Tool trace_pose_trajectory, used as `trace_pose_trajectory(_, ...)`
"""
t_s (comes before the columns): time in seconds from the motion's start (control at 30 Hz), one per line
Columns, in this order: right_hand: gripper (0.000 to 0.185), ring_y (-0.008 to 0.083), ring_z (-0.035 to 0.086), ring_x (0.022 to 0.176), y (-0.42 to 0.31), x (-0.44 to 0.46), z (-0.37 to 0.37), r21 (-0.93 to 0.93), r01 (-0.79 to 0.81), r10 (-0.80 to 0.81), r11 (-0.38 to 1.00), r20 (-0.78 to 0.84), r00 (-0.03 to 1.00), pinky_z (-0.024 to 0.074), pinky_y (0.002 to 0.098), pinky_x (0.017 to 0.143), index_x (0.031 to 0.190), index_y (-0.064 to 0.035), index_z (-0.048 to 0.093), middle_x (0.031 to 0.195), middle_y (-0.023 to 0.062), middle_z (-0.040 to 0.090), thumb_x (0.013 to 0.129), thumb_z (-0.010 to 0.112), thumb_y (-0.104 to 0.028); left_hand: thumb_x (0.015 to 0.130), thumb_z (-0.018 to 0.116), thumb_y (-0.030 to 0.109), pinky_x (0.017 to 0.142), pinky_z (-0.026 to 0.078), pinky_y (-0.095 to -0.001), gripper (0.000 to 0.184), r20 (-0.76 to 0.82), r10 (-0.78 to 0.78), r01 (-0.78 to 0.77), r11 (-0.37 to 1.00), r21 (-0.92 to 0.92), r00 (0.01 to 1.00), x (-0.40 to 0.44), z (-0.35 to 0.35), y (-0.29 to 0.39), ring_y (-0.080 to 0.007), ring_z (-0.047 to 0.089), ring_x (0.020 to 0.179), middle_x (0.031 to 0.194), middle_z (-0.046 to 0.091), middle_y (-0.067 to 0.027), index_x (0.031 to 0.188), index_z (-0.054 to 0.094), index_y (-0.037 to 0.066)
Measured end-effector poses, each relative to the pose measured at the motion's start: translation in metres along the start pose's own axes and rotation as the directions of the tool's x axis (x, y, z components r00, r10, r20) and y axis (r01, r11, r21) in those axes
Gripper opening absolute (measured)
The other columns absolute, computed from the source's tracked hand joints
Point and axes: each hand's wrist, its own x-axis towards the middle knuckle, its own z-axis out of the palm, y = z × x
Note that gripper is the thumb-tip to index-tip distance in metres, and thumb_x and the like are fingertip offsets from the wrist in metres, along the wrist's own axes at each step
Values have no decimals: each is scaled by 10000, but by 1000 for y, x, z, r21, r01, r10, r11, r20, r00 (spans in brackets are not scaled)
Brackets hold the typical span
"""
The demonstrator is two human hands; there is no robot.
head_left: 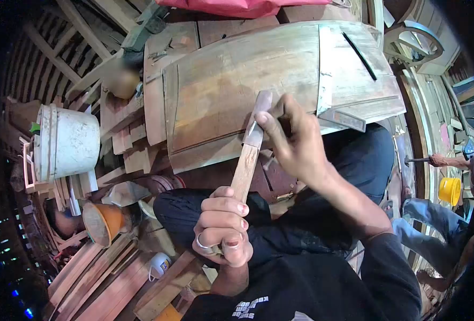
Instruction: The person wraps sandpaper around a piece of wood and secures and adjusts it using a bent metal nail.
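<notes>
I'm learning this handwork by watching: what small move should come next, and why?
Probably slide the right hand slightly along the flat grey piece, keeping the wooden stick steady: the left hand wraps the stick's lower part, while the right hand is at the flat grey piece at its upper end.

- On the black shirt (pixel 328 289), we see white block letters (pixel 251 307), upside down to us, in stacked lines; we cannot make out a full word.
- On the white cup (pixel 157 262), we find a yellow-and-blue mark (pixel 165 264), too small for us to read.
</notes>
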Motion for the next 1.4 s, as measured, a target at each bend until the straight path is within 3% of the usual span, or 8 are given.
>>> trace_pose_trajectory(0.13,267,378,647,567,18,23,-5,106,-307,308,946,12,951,465,422,525,907,2,540,639,214,588,989,684,-207,969,511,250,944,486,-501,239,115,-35,25,996,86,993,-1,-4,7,-216,556,807,772,520,-17,765,470,133)
trace_pose_trajectory(0.3,292,333,643,537,-3,7,-12,7,-21,20,1000,49,999,480,408,523,879,6,542,642,187,622,995,682,-223,965,519,252,963,488,-509,242,82,-37,30,996,82,996,-2,-1,6,-222,559,805,763,512,-22,762,465,132)
trace_pose_trajectory(0.37,280,325,642,556,10,23,-16,116,-361,355,925,74,932,478,399,545,913,7,569,651,209,601,972,712,-226,955,553,227,934,512,-504,226,53,-30,27,998,60,998,-1,-1,4,-224,595,782,750,548,-34,772,498,107)
trace_pose_trajectory(0.5,280,259,655,522,14,14,-12,-34,86,-87,996,-25,996,461,376,510,912,11,596,611,176,620,979,707,-237,927,562,190,902,532,-512,199,-59,-20,20,1000,-10,998,4,1,1,-231,613,756,728,572,-44,763,519,85)
trace_pose_trajectory(0.67,309,287,623,559,25,28,-12,186,-343,343,921,35,939,459,403,538,892,6,596,671,228,591,968,724,-265,884,552,173,895,529,-509,182,-49,-9,8,1000,-17,999,5,-2,-1,-230,601,745,709,553,-51,730,504,89)
trace_pose_trajectory(0.8,340,299,657,586,4,8,-11,61,-28,22,998,97,995,472,436,548,881,10,591,666,211,609,979,707,-294,895,568,183,903,528,-507,198,-67,-18,16,999,-29,998,5,2,0,-227,597,736,711,553,-44,731,505,92)
trace_pose_trajectory(0.97,327,261,672,569,9,37,-18,46,-377,372,925,92,924,489,413,539,871,-3,596,622,176,612,989,692,-292,907,569,202,895,532,-509,213,-50,1,-2,1000,-14,999,6,-3,-1,-220,603,739,723,562,-44,736,507,91)
trace_pose_trajectory(1.4,324,242,670,570,10,31,-18,16,-193,190,981,123,974,492,362,547,882,0,599,638,151,662,971,715,-290,914,568,184,918,524,-514,186,-42,-20,19,999,-30,999,5,-4,-1,-227,601,757,743,566,-44,760,515,96)
